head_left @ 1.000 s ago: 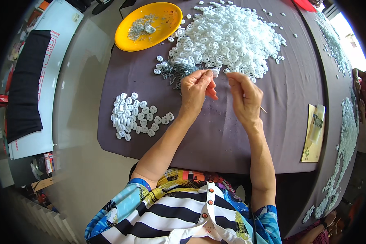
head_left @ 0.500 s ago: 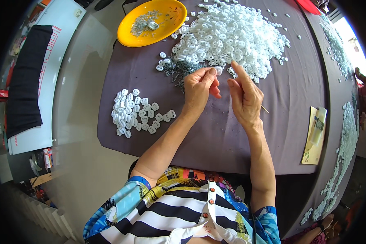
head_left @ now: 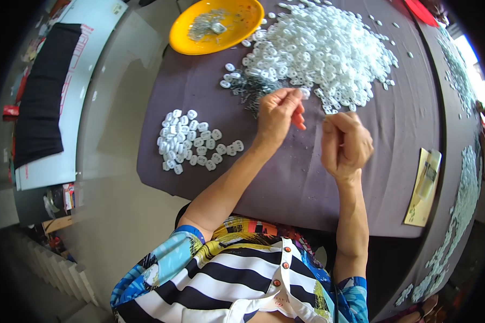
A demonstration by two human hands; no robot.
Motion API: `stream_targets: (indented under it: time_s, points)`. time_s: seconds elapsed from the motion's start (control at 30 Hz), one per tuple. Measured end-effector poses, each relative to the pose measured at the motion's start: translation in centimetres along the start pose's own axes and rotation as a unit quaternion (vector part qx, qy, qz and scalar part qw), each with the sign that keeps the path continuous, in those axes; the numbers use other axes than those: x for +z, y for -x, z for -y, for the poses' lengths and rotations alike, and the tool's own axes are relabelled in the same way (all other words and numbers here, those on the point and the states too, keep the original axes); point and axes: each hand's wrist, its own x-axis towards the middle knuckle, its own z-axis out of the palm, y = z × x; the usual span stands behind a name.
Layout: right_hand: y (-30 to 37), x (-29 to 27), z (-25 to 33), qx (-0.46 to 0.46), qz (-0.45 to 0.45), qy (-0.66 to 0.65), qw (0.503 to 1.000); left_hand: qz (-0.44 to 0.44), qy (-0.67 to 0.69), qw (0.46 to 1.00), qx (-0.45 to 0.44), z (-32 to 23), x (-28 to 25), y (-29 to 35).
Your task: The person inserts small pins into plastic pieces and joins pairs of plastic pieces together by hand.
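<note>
My left hand is closed, thumb and forefinger pinching a small white plastic piece at the near edge of a big heap of white oval two-holed pieces. To its right, my right hand is closed too, its thumb against the bent forefinger. Whatever lies in that pinch is too small to make out. Just beyond my left hand, a pile of thin grey metal pins spreads beside the heap. A smaller group of white pieces lies on the cloth to the left of my left forearm.
A yellow plate with small metal bits stands at the far left of the dark-clothed table. On the right lies a tan card with a clear packet. Another table farther right bears more pale pieces. Part of a red dish shows at the back.
My right hand has drawn slightly toward me, and its fingers have gone from stretched out to a pinch. My left hand keeps its hold. The whole view has shifted a little.
</note>
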Motion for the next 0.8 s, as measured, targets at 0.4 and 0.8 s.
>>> stream_targets:
  time_s: [0.4,0.8]
  points:
    - [-0.2,-4.7,-5.7,0.327,0.212,0.079,0.918,-0.032,-0.026,0.999,0.024,-1.8,-1.9,-0.4]
    - [0.6,-6.4,-6.0,0.371,0.380,0.194,0.825,-0.054,-0.024,0.996,0.068,-2.7,-3.3,-0.8]
